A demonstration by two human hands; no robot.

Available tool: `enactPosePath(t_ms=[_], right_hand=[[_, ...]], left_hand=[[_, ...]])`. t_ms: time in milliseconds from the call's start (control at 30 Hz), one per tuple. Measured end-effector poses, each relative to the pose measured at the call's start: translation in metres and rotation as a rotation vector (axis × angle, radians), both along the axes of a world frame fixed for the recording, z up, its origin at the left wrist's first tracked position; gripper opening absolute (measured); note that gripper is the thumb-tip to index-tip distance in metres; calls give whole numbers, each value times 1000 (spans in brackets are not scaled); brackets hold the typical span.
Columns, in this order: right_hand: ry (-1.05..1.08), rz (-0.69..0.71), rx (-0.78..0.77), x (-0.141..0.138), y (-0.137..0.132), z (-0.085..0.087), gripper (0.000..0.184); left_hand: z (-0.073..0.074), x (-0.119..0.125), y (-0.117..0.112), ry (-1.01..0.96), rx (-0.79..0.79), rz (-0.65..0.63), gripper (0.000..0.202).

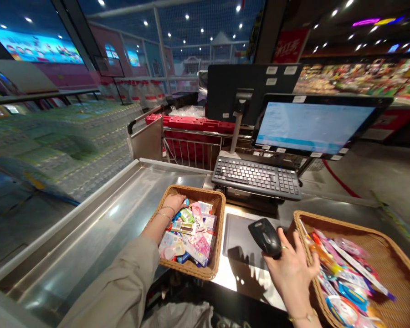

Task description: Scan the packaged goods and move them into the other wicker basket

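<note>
Here we are at the steel counter, with 2 hands out and 2 baskets of small packets. The left hand is down inside the left basket, fingers bent over the upper-left corner of the pile, right against a small blue packet; whether it's pinched, I cannot tell. Over on the other side, the right hand has its fingers fanned, thumb and forefinger at the edge of a black device above the grey plate; whether they grip it, I cannot tell either. Good form here, I'd judge: take 1 packet by its edge, keep its printed face clear of the fingertips, and lift gently so its slippery neighbours don't slide along. And what textures! Both baskets are brown woven wicker with thick, rounded rims, the right basket showing plenty of bare weave beside a long white strip. Glossy, crinkled wrappers catch the light, a pink packet among them. The device is smooth, dark and rounded; the counter is brushed and streaked with glare.
</note>
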State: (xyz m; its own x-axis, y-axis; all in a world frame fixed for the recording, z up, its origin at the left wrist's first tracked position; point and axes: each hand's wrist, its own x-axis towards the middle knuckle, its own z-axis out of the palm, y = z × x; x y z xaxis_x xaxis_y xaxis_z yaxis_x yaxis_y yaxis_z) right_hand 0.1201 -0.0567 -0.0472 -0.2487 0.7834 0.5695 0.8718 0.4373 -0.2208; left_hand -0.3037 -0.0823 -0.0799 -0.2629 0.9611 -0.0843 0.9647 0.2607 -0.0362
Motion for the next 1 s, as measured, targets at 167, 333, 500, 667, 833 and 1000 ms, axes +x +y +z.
enactPosePath(t_ms=[167,333,500,667,833,1000], right_hand=[[-3,-7,17,0,4,-1,33],[-15,-9,10,0,5,-1,31],[-9,-6,32,1,6,-3,30],[-6,10,45,1,7,-6,28],[20,17,42,2,4,-4,29],[41,18,19,5,1,-2,30]], left_hand=[[-1,9,11,22,-22,-30,30],[7,11,17,7,-8,-50,16],[25,11,17,-54,44,-31,14],[45,12,10,-169,177,-26,31],[41,29,-1,-314,258,-54,35],[13,46,-17,-385,200,-49,29]])
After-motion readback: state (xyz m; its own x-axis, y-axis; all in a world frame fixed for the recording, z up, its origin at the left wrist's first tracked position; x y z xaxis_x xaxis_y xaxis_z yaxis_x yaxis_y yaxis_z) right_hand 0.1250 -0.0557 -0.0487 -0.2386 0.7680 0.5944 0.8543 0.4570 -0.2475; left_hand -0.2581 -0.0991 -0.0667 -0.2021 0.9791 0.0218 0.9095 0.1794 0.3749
